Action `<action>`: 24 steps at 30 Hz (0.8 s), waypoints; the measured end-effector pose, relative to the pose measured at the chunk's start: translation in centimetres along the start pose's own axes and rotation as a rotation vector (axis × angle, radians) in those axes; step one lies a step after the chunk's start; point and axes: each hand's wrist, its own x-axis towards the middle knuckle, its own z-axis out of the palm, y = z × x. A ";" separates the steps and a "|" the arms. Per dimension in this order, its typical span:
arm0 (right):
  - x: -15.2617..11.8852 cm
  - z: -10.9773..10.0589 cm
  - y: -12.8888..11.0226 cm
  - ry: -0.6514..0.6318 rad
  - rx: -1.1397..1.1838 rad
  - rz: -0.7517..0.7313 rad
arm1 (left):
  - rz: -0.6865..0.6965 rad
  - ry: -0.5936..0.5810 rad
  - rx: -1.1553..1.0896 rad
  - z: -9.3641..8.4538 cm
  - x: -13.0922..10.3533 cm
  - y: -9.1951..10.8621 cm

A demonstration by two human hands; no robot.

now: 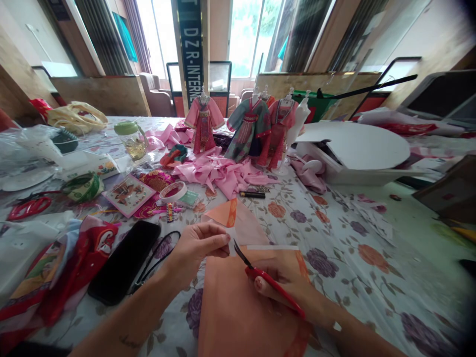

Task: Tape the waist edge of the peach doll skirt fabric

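Between the thumb and fingers of my left hand [204, 240] is a small whitish strip [232, 237]; whether it is tape or cloth I cannot tell. My right hand [278, 282] grips red-handled scissors [277, 288], their dark blades pointing at the strip beside my left fingertips. Under both hands lies a peach-orange fabric panel [226, 302] with a pale strip [273, 247] along its far edge and a brighter patterned band on its right side. Just beyond sits another orange piece [219, 214] with a patterned band, next to paler sheer cloth [247, 225].
Left of my hands lies a black phone [124, 260]. A tape roll [173, 191], a jar with a green lid [132, 141] and pink fabric scraps [230, 173] lie farther out. Behind stand miniature robes [247, 124] on small forms. A white round board [357, 144] is back right.
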 end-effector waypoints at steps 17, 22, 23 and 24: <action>0.3 0.6 0.2 0.084 0.030 -0.002 | -0.066 -0.005 -0.066 0.7 -0.3 -0.5; 0.3 0.7 0.6 0.101 0.050 -0.011 | -0.070 0.002 -0.086 0.7 -0.4 -0.7; 0.3 0.8 0.6 0.101 0.054 -0.009 | -0.070 0.002 -0.087 0.7 -0.4 -0.7; 0.3 0.8 0.6 0.101 0.056 -0.008 | -0.069 0.003 -0.086 0.7 -0.4 -0.7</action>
